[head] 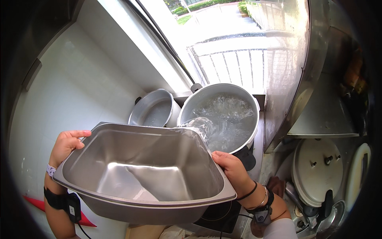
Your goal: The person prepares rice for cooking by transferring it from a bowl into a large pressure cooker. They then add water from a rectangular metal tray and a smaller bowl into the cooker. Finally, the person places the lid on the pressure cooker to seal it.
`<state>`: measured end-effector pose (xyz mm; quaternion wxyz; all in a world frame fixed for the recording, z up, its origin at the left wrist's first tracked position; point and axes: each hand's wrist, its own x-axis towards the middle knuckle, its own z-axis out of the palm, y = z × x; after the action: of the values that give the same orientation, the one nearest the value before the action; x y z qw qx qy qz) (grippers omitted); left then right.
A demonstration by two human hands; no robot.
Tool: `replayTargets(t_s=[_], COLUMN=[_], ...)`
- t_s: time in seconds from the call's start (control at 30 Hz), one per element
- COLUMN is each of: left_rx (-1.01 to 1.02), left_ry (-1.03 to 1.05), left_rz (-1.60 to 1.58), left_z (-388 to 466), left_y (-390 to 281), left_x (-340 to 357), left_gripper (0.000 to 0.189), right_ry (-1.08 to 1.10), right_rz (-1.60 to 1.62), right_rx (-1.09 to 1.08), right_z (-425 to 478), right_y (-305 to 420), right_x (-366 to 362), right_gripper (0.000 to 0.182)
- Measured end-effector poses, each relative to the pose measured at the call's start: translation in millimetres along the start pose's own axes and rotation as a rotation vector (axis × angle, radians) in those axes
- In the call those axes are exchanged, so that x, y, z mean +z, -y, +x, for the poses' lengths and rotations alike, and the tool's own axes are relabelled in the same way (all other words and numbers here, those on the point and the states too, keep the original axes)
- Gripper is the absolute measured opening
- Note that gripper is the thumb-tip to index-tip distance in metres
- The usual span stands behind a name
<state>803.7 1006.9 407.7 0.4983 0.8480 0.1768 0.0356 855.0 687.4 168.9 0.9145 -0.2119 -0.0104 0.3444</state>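
Observation:
My left hand (67, 146) grips the left rim of a deep rectangular stainless steel pan (143, 203), and my right hand (231, 164) holds its right rim. The pan is tilted away from me. Water (200, 124) runs over its far right corner into a large round metal pot (257, 119) with a dark handle. The water in that pot is churned up. Beside it on the left stands a smaller round metal pot (156, 110), a little wet inside.
A black cooktop (219, 216) lies below the pan. Pressure cooker lids (317, 171) stand at the lower right, near a steel panel (286, 65). A window with a railing (235, 64) is behind the pots, and a pale wall (68, 89) at the left.

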Motion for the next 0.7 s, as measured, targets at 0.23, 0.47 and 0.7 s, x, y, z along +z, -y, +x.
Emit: replayTargets(t_s=[0.23, 0.47, 0.7], left_rx=[0.006, 0.085, 0.021], left_ry=[0.034, 0.063, 0.114], left_rz=[0.055, 0.274, -0.062], left_z=[2, 3, 5], left_y=[-9, -17, -13], left_x=[0, -7, -15], left_gripper=[0.035, 0.034, 0.037], right_ry=[0.017, 0.06, 0.014], right_rz=[0.021, 0.041, -0.077], right_rx=[0.001, -0.023, -0.094], right_z=[2, 1, 0], right_y=[0, 5, 10], right_x=[-3, 2, 23], right_gripper=[0.02, 0.021, 0.02])
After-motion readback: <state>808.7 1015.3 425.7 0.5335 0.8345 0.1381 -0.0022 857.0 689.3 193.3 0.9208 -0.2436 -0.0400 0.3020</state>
